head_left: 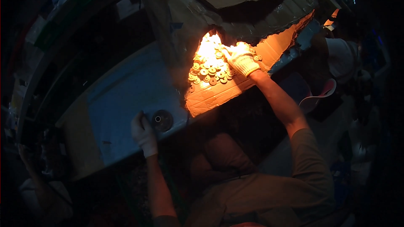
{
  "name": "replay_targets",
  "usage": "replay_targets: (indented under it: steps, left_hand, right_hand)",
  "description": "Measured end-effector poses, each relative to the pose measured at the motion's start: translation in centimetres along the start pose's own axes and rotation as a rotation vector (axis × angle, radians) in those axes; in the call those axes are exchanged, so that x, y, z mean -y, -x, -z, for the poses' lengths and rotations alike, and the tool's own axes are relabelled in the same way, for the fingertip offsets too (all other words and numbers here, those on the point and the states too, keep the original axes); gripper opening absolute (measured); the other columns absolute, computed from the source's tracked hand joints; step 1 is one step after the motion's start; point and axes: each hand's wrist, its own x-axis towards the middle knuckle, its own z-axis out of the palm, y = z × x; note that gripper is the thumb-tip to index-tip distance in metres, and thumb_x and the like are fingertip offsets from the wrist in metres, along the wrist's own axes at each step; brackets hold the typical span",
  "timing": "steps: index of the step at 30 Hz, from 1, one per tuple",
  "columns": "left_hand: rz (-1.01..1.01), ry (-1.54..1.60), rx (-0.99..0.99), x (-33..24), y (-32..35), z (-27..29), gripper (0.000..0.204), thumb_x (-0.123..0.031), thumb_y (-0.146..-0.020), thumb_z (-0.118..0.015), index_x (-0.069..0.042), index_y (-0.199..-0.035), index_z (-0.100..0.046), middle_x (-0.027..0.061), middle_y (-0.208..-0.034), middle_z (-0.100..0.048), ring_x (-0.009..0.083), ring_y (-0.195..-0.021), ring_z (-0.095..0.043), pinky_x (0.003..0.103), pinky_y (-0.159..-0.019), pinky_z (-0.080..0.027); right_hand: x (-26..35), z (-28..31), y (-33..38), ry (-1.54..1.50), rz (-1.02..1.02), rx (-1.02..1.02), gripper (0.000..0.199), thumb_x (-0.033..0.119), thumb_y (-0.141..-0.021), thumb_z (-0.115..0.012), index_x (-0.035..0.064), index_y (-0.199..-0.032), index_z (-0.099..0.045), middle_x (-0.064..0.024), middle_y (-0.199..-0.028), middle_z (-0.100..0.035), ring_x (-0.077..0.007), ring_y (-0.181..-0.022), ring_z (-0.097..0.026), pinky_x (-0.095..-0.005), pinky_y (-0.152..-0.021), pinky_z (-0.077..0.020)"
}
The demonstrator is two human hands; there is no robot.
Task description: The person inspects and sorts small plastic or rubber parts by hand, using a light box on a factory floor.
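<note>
My right hand (242,59), in a pale knitted glove, reaches into a pile of small round parts with centre holes (210,70). Its fingers stretch out over them, and glare washes out the tips. The parts lie on a brightly lit cardboard sheet (219,98) at the opening of a cut cardboard box. My left hand (144,134), also in a white glove, is at the near edge of the blue tabletop (126,92), thumb and fingers apart. Close beside it sits a dark round disc (163,122) with a pale ring on it; whether they touch I cannot tell.
The large cardboard box (185,14) with torn edges overhangs the lit parts. At the right is a curved pink-rimmed object (324,92), with another person (343,56) beyond it. Another person's arm (29,159) shows at the lower left. Dark surroundings hide much detail.
</note>
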Motion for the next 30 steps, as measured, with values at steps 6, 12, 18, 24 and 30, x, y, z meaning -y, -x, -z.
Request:
replay_targets:
  steps: [6,12,18,24,30]
  left_hand:
    - [0.021,-0.004,0.012,-1.4,-0.2,-0.2,0.021,-0.009,-0.099,-0.061,-0.001,-0.115,-0.071,0.0180,-0.109,-0.072,0.0335,-0.101,-0.071,0.040,-0.089,-0.055]
    - [0.011,-0.010,-0.005,-1.1,-0.2,-0.1,0.021,-0.009,-0.099,-0.061,-0.001,-0.115,-0.072,0.0179,-0.110,-0.072,0.0336,-0.101,-0.070,0.040,-0.090,-0.055]
    - [0.028,-0.012,-0.004,-0.6,-0.1,0.2,0.022,-0.010,-0.100,-0.061,-0.001,-0.116,-0.072,0.0177,-0.110,-0.072,0.0331,-0.103,-0.070,0.040,-0.091,-0.055]
    - [0.041,0.036,0.003,-0.8,-0.3,-0.4,0.022,-0.009,-0.099,-0.061,-0.001,-0.116,-0.072,0.0176,-0.111,-0.072,0.0336,-0.103,-0.070,0.041,-0.091,-0.055]
    - [0.038,-0.003,-0.007,-0.8,-0.1,0.2,0.022,-0.008,-0.098,-0.061,-0.001,-0.116,-0.072,0.0177,-0.111,-0.072,0.0339,-0.103,-0.070,0.041,-0.092,-0.055]
  right_hand:
    - [0.2,-3.9,-5.2,-0.828,-0.277,0.088,0.036,0.038,-0.102,-0.051,0.0124,-0.113,-0.074,-0.0172,-0.110,-0.073,-0.0366,-0.104,-0.068,-0.0447,-0.092,-0.0539]
    - [1.6,-2.3,-6.5,-0.155,-0.087,0.058,0.029,0.022,-0.090,-0.054,0.0046,-0.090,-0.077,-0.0176,-0.088,-0.075,-0.0326,-0.087,-0.072,-0.0438,-0.080,-0.0539]
    - [0.4,10.9,-5.5,-0.952,-0.087,0.699,0.043,0.039,-0.102,-0.045,0.0125,-0.119,-0.074,-0.0186,-0.115,-0.074,-0.0379,-0.106,-0.069,-0.0476,-0.094,-0.0533]
    - [0.0,-3.6,-6.1,-0.361,-0.307,0.130,0.047,0.038,-0.102,-0.043,0.0051,-0.105,-0.076,-0.0201,-0.108,-0.075,-0.0392,-0.102,-0.070,-0.0496,-0.092,-0.0535]
    - [1.0,-2.5,-7.3,-0.142,-0.123,0.280,0.041,0.038,-0.103,-0.041,0.0154,-0.118,-0.072,-0.0209,-0.116,-0.072,-0.0390,-0.109,-0.067,-0.0497,-0.097,-0.0507]
